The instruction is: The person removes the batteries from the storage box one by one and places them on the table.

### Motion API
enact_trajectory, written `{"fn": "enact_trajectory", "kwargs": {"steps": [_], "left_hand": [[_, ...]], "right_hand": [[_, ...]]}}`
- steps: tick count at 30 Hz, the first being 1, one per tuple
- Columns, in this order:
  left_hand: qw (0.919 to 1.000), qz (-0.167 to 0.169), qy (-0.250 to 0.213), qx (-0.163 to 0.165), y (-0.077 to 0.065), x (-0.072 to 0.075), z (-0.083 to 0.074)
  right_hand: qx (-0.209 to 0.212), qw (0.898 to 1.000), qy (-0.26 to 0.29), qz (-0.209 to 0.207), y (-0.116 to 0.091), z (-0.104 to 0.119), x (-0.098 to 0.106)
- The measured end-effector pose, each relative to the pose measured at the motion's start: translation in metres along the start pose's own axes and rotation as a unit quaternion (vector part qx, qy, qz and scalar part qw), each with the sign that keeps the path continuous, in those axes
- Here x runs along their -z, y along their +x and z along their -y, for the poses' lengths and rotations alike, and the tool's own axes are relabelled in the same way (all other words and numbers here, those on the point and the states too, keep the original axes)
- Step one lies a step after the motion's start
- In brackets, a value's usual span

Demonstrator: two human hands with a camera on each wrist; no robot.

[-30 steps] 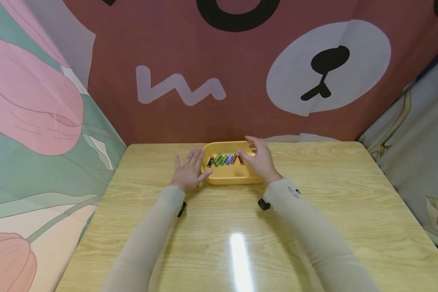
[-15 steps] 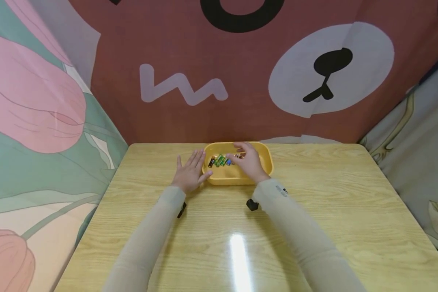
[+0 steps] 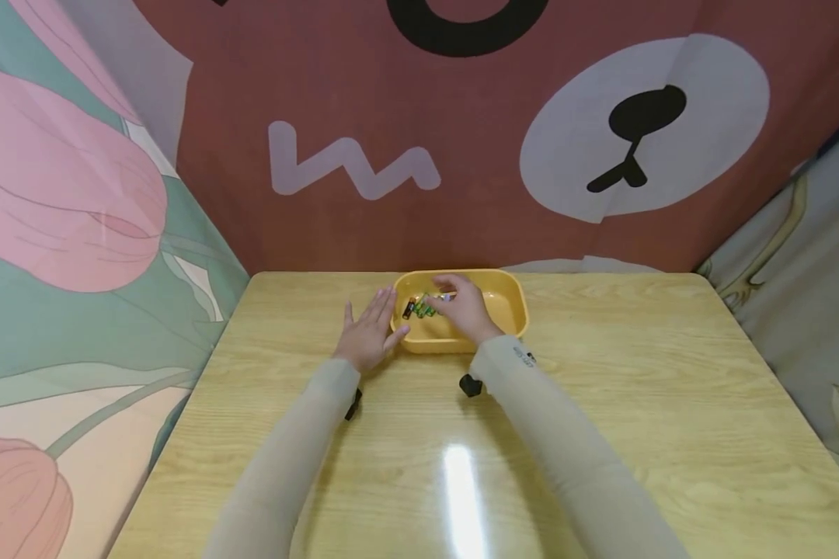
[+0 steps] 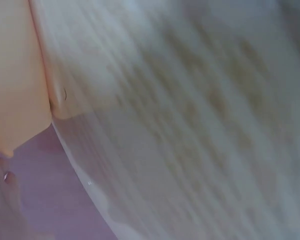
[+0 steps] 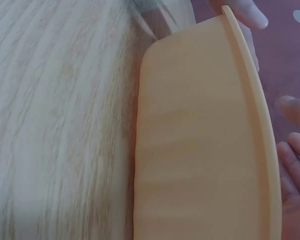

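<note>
A yellow tray (image 3: 505, 307) stands at the table's far edge. Small batteries lie in a row at its left part: a dark one (image 3: 409, 308) is leftmost, green ones (image 3: 429, 310) beside it. My left hand (image 3: 366, 340) has its fingers straight and spread, against the tray's left rim. My right hand (image 3: 467, 310) is over the tray beside the row, thumb and forefinger apart, a bluish battery (image 3: 448, 297) partly showing between them. The batteries farther right are hidden by this hand. In the right wrist view, its fingers (image 5: 296, 167) show beyond the tray's yellow side wall (image 5: 200, 130).
A wooden table (image 3: 622, 404) carries the tray. Behind rises a red-brown printed cloth (image 3: 349, 233), close to the tray's far side. Printed cloths also hang at left (image 3: 70, 178) and right. The left wrist view is blurred.
My right hand has moved left across the tray, covering the reddish batteries and most of the blue one. The tray's right end now shows. My left hand has stayed against the left rim.
</note>
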State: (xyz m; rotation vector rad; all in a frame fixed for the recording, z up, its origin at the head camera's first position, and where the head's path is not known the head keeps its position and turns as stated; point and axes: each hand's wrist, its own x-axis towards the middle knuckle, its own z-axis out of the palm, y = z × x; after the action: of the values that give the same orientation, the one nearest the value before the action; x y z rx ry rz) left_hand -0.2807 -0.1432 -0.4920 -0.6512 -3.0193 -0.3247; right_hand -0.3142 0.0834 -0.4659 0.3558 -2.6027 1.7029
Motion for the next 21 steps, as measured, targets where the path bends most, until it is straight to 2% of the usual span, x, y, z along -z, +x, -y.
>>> {"fn": "enact_trajectory", "kwargs": {"steps": [8,16,21], "left_hand": [[0.9999,-0.016,-0.002,-0.003,0.001,-0.003,0.002],[1.0000,0.002,-0.008,0.002,0.001,0.000,0.000],[0.9998,-0.002,-0.021,0.002,0.001,-0.002,0.000]], "right_hand": [[-0.010,0.999,-0.045,0.013,0.010,0.000,-0.015],[-0.007,0.994,-0.098,0.037,0.019,-0.004,-0.025],[-0.022,0.990,-0.130,0.059,0.024,-0.006,-0.026]]}}
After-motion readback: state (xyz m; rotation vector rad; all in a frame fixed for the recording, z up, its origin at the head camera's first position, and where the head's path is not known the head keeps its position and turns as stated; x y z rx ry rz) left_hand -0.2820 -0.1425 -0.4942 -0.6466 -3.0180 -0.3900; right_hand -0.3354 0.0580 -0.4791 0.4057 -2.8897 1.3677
